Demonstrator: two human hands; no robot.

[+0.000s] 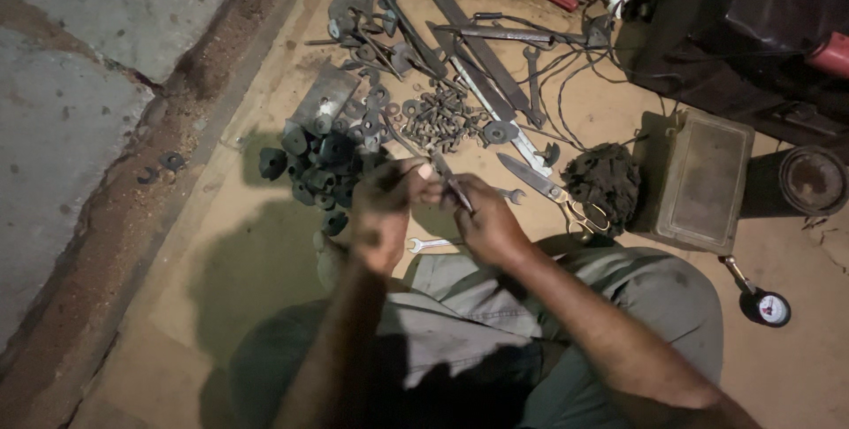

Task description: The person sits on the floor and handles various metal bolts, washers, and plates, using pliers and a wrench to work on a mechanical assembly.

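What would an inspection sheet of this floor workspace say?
Surface: tan sheet on the floor, beside bare concrete.
Job's things: thin dark metal tool, pinched between both hands.
Clutter: dark rubber pieces; pile of nuts and washers; flat metal files; scissors; small spanner; dial gauge; metal box.
Grips: left hand and right hand both closed on the tool.
Cables: thin wires looped by the files.
Surroundings: dark machinery, upper right.

Dim, warm light is falling from above, leaving the corners fading into darkness. The hands point(433, 208) are blurring softly, and the person is casting a broad shadow point(256, 279) leftward across the floor point(177, 367).
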